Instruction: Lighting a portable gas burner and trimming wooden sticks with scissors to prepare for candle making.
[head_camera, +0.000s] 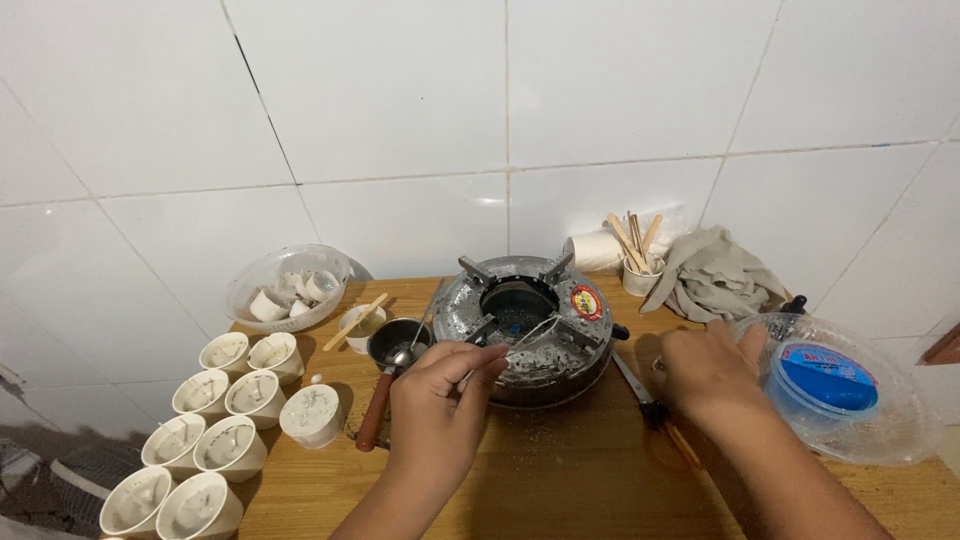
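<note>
My left hand (440, 400) pinches a thin wire (525, 335) that reaches over the burner of a round metal stove (560, 345). Just left of that hand stands a small dark pan (398, 342) with a brown handle and a spoon in it. To the right of the stove, my right hand (705, 372) is curled knuckles-up on the wooden table (560, 470). It sits beside a knife (638, 392) and against the rim of a clear plastic bowl (900, 430) that holds a blue-lidded tub (830, 385). What its fingers grip is hidden.
Several white cups (230, 400) stand in two rows at the left, and one more (312, 415) stands apart. A clear bowl (285, 285) of cups, a cup with a wooden stick (360, 325), a cup of sticks (640, 268), a paper roll (595, 250) and a grey cloth (715, 275) line the tiled wall.
</note>
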